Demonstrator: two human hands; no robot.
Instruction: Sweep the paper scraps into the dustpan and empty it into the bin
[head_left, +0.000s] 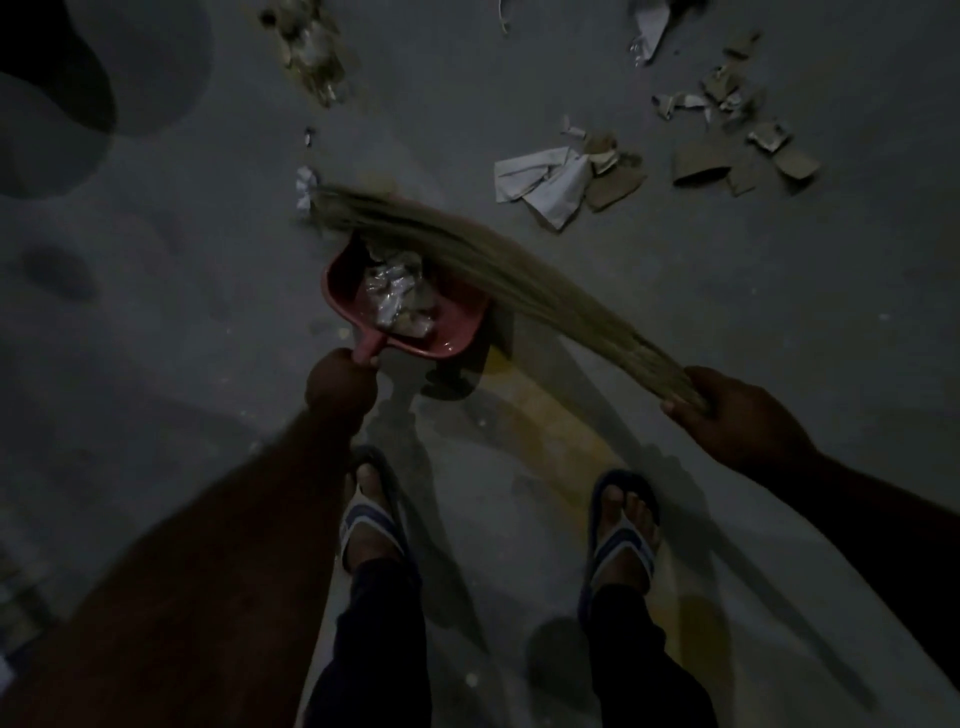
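A red dustpan (340, 301) sits low over the dim grey floor, with crumpled paper scraps (397, 299) inside it. My left hand (340, 382) grips its handle from below in the view. My right hand (737, 410) grips the bound end of a straw broom (467, 254). The broom's bristles lie across the top of the dustpan, and their tips reach a white scrap (305, 186) just beyond the pan's left corner. More paper and cardboard scraps (561, 184) are strewn to the upper right.
Another scrap pile (311, 47) lies at the top centre, and torn cardboard pieces (748, 145) spread toward the top right. My two feet in sandals (621, 535) stand on the floor below the dustpan. A dark rounded shape (47, 98) fills the top left corner.
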